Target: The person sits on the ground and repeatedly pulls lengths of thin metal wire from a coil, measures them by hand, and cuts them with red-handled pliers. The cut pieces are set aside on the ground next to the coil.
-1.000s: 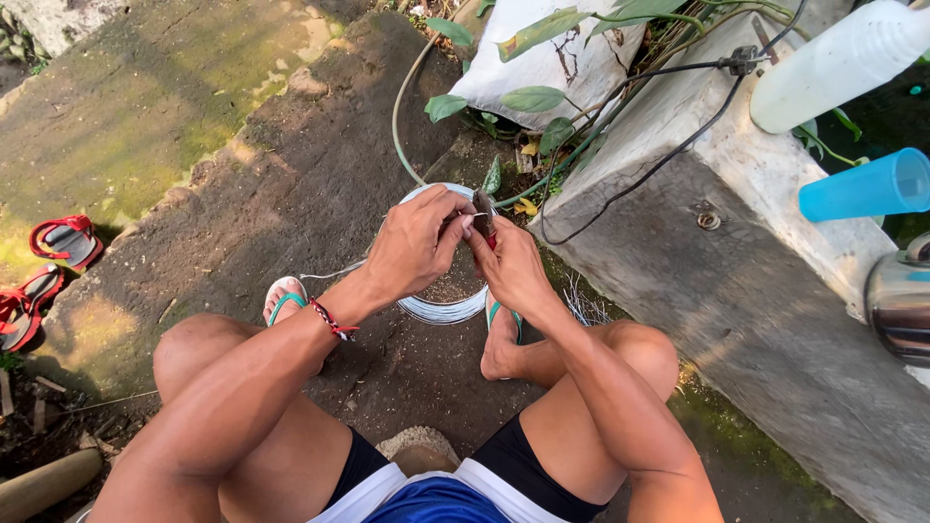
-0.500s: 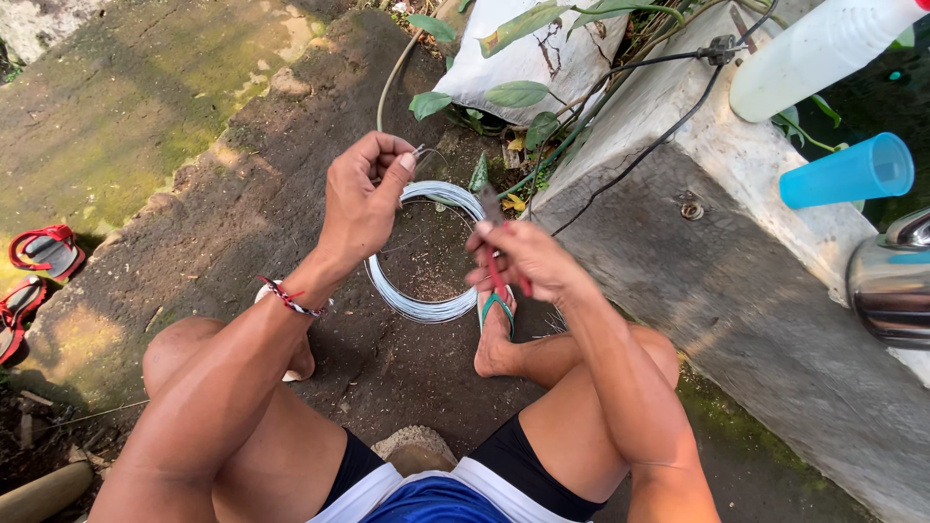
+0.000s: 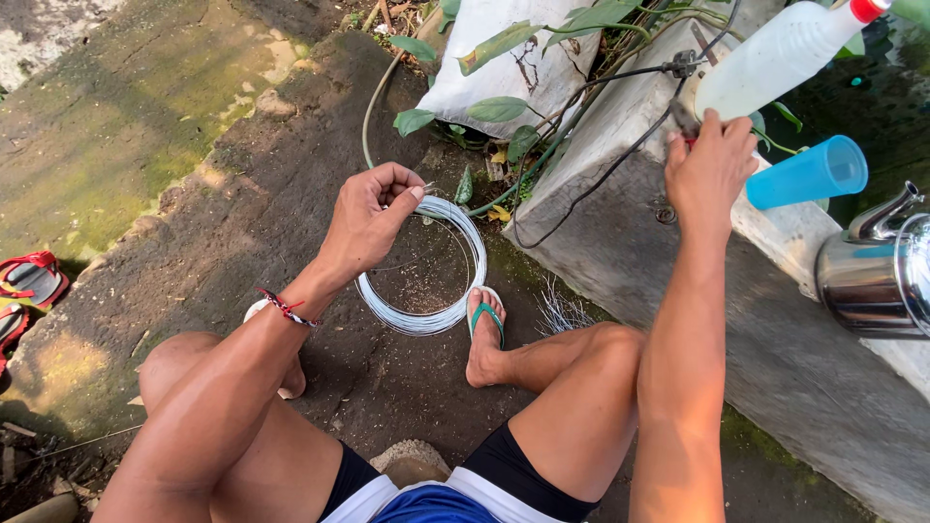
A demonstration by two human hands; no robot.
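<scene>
My left hand (image 3: 373,218) pinches the top of a coil of thin silver wire (image 3: 426,320), which hangs upright over the dirt in front of my knees. My right hand (image 3: 710,169) is stretched out to the concrete ledge (image 3: 620,242) on the right. Its fingers are closed over a small dark tool with red handles, probably pliers (image 3: 684,118), whose tip pokes out above the fingers. My right foot in a green flip-flop (image 3: 484,324) rests just beside the coil.
On the ledge stand a white plastic bottle (image 3: 775,58), a blue cup (image 3: 809,172) and a steel kettle (image 3: 877,266). A black cable (image 3: 601,184) drapes over the ledge. A white sack (image 3: 513,58) with leaves lies behind. Short wire pieces (image 3: 562,312) lie by my foot. Red sandals (image 3: 29,281) sit far left.
Both hands were together at the coil. My right hand has since left it and reached up right to the ledge with the tool; my left hand keeps holding the coil.
</scene>
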